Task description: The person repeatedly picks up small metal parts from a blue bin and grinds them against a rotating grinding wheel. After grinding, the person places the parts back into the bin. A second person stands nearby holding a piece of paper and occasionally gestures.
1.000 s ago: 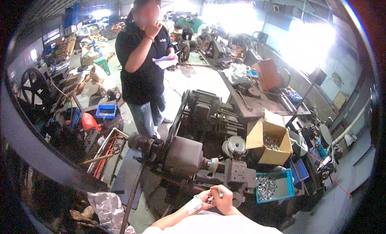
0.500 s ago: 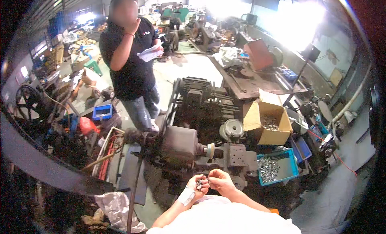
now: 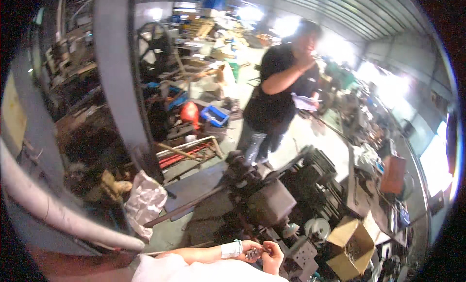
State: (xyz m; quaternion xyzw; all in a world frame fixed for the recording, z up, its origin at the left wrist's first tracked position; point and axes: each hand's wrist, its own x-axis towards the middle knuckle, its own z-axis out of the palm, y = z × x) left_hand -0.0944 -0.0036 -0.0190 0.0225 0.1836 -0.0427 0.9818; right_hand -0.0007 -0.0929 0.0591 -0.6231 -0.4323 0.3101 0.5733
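Note:
Low in the view, my left hand [image 3: 248, 246] is curled round several small shiny metal parts [image 3: 252, 254]. A white patch [image 3: 231, 250] covers its wrist. My right hand [image 3: 274, 257] is closed with its fingertips pressed together beside the left hand's fingers. What those fingertips hold, if anything, is too small to make out. Both hands are in front of a lathe-like machine [image 3: 273, 202] with a grey housing, apart from it.
A person [image 3: 276, 83] in a dark shirt stands beyond the machine, holding papers [image 3: 305, 102]. An open cardboard box [image 3: 341, 268] is at the right. A grey post [image 3: 119, 78], a crumpled white sack [image 3: 144, 200] and a blue crate [image 3: 215, 116] lie leftward.
The view has swung left and tilted, so the machine, box and person appear farther right. The hands stay close together, the left still round the metal parts. The blue tray of parts has left view.

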